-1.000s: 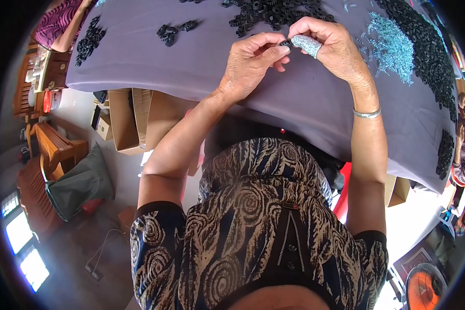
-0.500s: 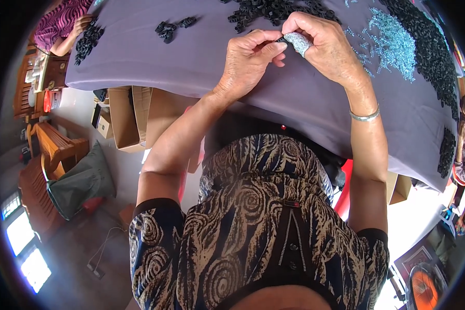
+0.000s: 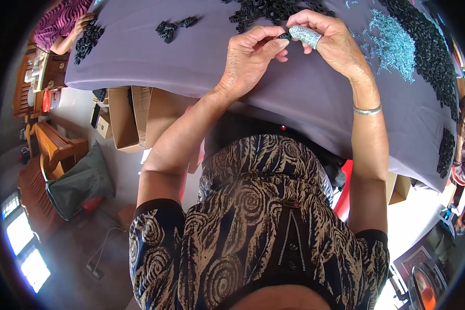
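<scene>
My left hand (image 3: 245, 59) pinches a small black part (image 3: 283, 36) between thumb and forefinger above the grey-purple cloth. Close beside it on the right is my right hand (image 3: 341, 49), its thumb wrapped in a silvery covering (image 3: 305, 36). That thumb and forefinger come together at their tips near the black part; anything between them is too small to make out. Just beyond both hands lies a heap of small black parts (image 3: 256, 13). Right of my right hand spreads a pile of small pale-blue, shiny pieces (image 3: 392, 44).
A long band of black parts (image 3: 434, 62) runs down the table's right side. A few black clusters (image 3: 166, 31) lie at the left. Another person's hand (image 3: 83, 23) touches a black pile (image 3: 89, 41) at the far left. Cardboard boxes (image 3: 163, 111) stand below the table's edge.
My right hand has shifted slightly right and turned, drawing its wrapped thumb away from my left fingertips. The left hand keeps the black part almost in place.
</scene>
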A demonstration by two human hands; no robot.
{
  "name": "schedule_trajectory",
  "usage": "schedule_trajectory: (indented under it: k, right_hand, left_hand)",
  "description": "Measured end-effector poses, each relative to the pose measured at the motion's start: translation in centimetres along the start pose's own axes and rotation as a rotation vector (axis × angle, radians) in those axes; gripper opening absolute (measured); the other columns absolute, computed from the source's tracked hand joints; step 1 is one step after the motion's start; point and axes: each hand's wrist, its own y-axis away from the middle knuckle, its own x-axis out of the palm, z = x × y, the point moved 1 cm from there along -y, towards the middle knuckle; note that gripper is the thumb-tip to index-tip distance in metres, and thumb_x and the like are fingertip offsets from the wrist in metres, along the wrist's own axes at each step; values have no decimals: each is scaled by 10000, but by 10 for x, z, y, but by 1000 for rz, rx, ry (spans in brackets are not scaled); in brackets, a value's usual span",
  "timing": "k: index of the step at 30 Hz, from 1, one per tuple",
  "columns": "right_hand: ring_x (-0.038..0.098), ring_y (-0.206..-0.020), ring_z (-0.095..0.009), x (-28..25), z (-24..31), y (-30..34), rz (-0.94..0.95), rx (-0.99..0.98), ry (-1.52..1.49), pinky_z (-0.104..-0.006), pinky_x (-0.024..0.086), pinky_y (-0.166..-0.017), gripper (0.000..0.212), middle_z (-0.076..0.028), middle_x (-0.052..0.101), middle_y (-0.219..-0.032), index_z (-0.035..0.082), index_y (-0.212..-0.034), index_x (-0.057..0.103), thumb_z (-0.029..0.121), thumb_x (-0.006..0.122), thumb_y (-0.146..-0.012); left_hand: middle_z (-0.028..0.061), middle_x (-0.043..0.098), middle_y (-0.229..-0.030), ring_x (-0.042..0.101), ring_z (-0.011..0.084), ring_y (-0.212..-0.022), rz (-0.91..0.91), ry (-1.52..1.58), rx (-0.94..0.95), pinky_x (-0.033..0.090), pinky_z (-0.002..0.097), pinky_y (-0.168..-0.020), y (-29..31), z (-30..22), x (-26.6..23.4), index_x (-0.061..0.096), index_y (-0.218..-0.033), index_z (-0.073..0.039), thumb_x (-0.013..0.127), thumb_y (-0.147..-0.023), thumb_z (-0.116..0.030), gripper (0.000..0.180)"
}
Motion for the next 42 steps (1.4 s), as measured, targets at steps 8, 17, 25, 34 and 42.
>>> schedule_trajectory:
  k: [8, 17, 25, 34, 42]
  right_hand:
    - [451, -613, -41, -5, -11, 1, 39, 11, 17, -192, 384, -547, 128, 21, 565, -745, 34, -958, 612, 89, 527, -881]
    - [440, -615, -32, -5, -10, 2, 52, 39, -12, -185, 371, -545, 115, 30, 551, -720, 41, -910, 612, 37, 523, -838]
    - [488, -565, -130, 0, -5, 2, -12, -107, 292, -292, 388, -537, 130, -58, 540, -626, 35, -868, 594, 7, 518, -767]
    - [513, -597, -170, 5, 9, 3, -20, -179, 489, -320, 406, -567, 109, -94, 538, -662, 21, -860, 543, -4, 547, -754]
    - [525, -469, -149, 14, 21, 7, -81, -82, 359, -286, 401, -423, 247, -90, 557, -646, 25, -867, 552, -98, 450, -679]
  left_hand:
    - [63, 622, -865, 606, 124, -726, 17, -14, -2, 531, 275, -712, 0, 2, 1, 619, -1022, 24, 605, -850, -34, 182]
    - [59, 620, -869, 607, 128, -733, 27, -4, 3, 526, 270, -720, 0, 5, -1, 613, -1032, 24, 601, -851, -29, 189]
    - [74, 607, -880, 615, 129, -715, 14, -68, 28, 549, 254, -641, 0, 5, 0, 620, -1008, 33, 629, -829, -17, 186]
    - [75, 590, -863, 620, 133, -704, 1, -111, 71, 557, 255, -627, 1, 6, 2, 625, -984, 46, 623, -824, 5, 165]
    - [73, 622, -875, 600, 119, -712, -28, -66, 28, 555, 284, -681, 3, 5, 3, 620, -1028, 36, 595, -850, -12, 185]
